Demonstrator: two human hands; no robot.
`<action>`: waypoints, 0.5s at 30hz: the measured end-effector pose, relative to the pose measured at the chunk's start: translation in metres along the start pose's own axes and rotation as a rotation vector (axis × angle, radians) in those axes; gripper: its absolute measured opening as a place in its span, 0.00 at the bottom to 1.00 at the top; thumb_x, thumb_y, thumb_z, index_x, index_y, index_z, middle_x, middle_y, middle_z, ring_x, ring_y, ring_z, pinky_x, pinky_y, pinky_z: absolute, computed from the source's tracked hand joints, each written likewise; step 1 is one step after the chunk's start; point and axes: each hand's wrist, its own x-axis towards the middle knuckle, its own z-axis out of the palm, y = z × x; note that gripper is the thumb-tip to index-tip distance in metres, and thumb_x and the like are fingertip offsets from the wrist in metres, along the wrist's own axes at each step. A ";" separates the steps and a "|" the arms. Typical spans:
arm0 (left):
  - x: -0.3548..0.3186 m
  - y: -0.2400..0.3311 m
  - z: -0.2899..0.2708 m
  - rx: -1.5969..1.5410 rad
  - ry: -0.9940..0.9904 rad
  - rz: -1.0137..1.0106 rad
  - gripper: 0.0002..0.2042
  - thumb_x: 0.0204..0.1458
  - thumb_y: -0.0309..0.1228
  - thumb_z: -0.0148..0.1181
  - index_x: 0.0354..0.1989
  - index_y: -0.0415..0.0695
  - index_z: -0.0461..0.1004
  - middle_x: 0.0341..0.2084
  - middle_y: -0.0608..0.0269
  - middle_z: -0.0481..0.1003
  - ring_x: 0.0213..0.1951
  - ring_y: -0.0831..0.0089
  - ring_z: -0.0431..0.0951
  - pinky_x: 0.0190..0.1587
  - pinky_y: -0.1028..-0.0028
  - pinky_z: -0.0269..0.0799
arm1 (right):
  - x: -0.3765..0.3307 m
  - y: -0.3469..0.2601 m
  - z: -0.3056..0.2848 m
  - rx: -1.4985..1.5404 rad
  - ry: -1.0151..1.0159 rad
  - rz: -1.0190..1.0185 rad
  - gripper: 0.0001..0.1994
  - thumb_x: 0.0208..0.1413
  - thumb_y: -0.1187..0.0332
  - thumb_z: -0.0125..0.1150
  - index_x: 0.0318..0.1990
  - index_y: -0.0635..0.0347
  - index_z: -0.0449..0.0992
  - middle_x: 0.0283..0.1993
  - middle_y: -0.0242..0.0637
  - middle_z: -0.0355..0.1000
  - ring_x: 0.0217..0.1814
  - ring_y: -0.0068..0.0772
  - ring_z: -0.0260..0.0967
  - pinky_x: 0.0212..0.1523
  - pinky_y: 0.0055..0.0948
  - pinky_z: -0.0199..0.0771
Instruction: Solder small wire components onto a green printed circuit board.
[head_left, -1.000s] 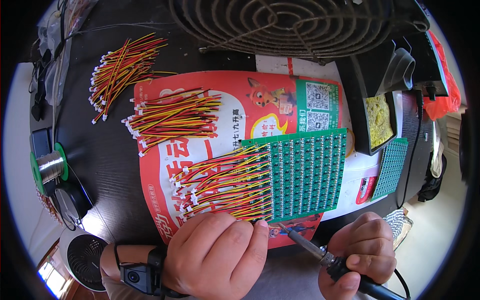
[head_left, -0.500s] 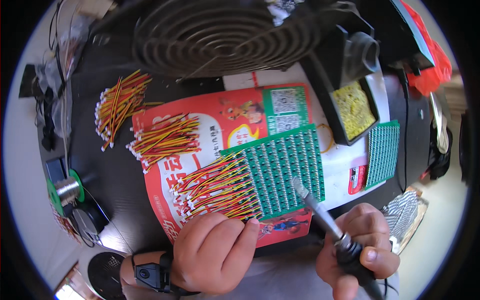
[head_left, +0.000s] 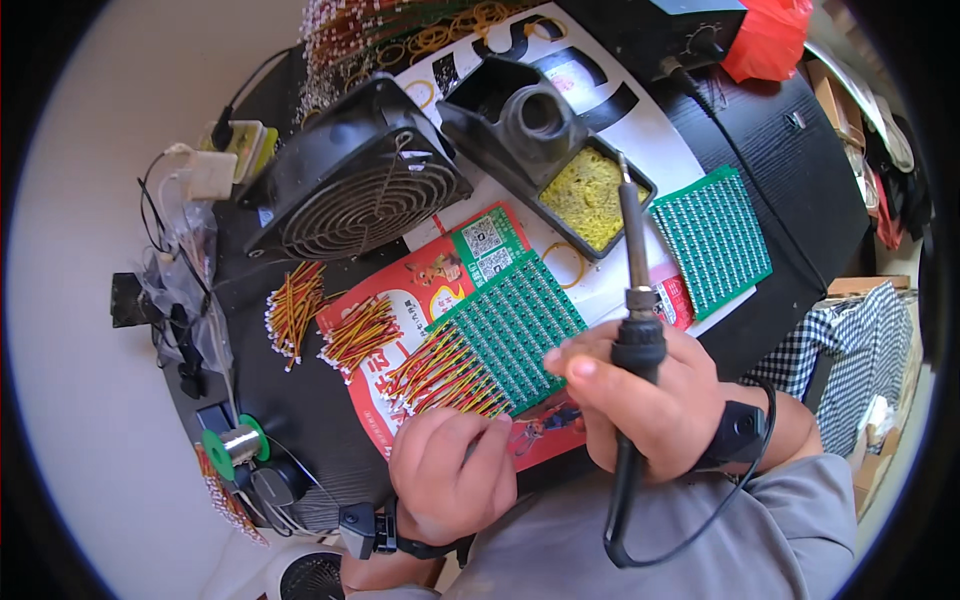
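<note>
My right hand [head_left: 665, 405] is wrapped round the black handle of a soldering iron [head_left: 638, 345], its metal tip pointing up beside the yellow sponge [head_left: 583, 198] in the black iron stand [head_left: 515, 120]. A green circuit board panel [head_left: 530, 320] with rows of small parts lies on a red printed sheet [head_left: 545, 450]. Red, yellow and black wires with white connectors [head_left: 445, 370] lie along the panel's left side. My left hand [head_left: 450, 475] is closed at the near end of these wires, by the panel's lower corner; its fingertips are hidden, so what they pinch cannot be seen.
Two wire bundles [head_left: 362, 335] [head_left: 296, 312] lie further left. A black fan [head_left: 350, 190] stands behind them. A solder spool [head_left: 236, 447] sits at the left edge. Another green panel [head_left: 712, 243] lies right of the sponge. The iron's cord [head_left: 735, 530] loops beside my right arm.
The view has shifted, bringing more of the table's far side in. My right hand has turned the iron, so its tip has gone from over the panel to beside the sponge. My left hand stays by the wires.
</note>
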 end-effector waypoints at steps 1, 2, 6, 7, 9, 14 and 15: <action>0.000 0.001 -0.001 0.019 0.011 -0.002 0.12 0.31 0.17 0.63 0.29 0.39 0.79 0.26 0.60 0.73 0.27 0.60 0.74 0.30 0.65 0.70 | 0.001 0.002 0.003 -0.013 0.023 -0.006 0.21 0.36 0.77 0.65 0.44 0.68 0.75 0.34 0.42 0.75 0.28 0.39 0.73 0.26 0.31 0.74; 0.000 0.002 -0.004 0.021 0.007 -0.016 0.12 0.31 0.17 0.62 0.29 0.38 0.79 0.27 0.59 0.73 0.29 0.59 0.74 0.32 0.64 0.70 | 0.003 0.001 0.003 -0.017 0.036 -0.008 0.21 0.34 0.77 0.65 0.43 0.68 0.75 0.33 0.41 0.75 0.28 0.39 0.72 0.26 0.31 0.73; -0.002 0.004 -0.011 0.101 0.042 0.004 0.12 0.31 0.17 0.62 0.30 0.38 0.79 0.28 0.58 0.74 0.31 0.57 0.75 0.35 0.63 0.70 | 0.006 0.000 0.005 -0.022 0.063 -0.010 0.21 0.31 0.77 0.66 0.40 0.66 0.74 0.29 0.39 0.70 0.24 0.40 0.68 0.23 0.33 0.69; -0.001 0.007 -0.014 0.120 0.043 0.003 0.12 0.31 0.17 0.62 0.29 0.38 0.79 0.28 0.57 0.75 0.31 0.57 0.75 0.35 0.63 0.70 | 0.006 0.001 0.005 -0.032 0.065 -0.013 0.20 0.31 0.77 0.66 0.40 0.66 0.74 0.27 0.38 0.68 0.23 0.40 0.67 0.22 0.33 0.67; -0.003 0.011 -0.020 0.150 0.052 -0.011 0.11 0.32 0.17 0.62 0.29 0.38 0.79 0.29 0.57 0.75 0.32 0.56 0.75 0.36 0.62 0.71 | 0.005 0.001 0.006 -0.038 0.089 -0.023 0.19 0.33 0.78 0.65 0.39 0.65 0.74 0.26 0.39 0.67 0.23 0.41 0.66 0.22 0.34 0.66; -0.035 0.009 -0.037 0.200 0.083 -0.116 0.09 0.36 0.18 0.62 0.29 0.38 0.78 0.29 0.56 0.75 0.33 0.55 0.75 0.37 0.62 0.71 | 0.007 -0.001 0.005 -0.034 0.116 -0.032 0.17 0.35 0.82 0.64 0.38 0.64 0.73 0.25 0.40 0.67 0.23 0.43 0.65 0.22 0.36 0.65; -0.042 0.008 -0.042 0.220 0.094 -0.126 0.09 0.37 0.18 0.62 0.29 0.38 0.78 0.29 0.56 0.75 0.34 0.55 0.75 0.38 0.62 0.71 | 0.008 -0.001 0.004 -0.033 0.119 -0.032 0.17 0.35 0.83 0.64 0.38 0.64 0.73 0.25 0.40 0.67 0.23 0.44 0.66 0.22 0.36 0.65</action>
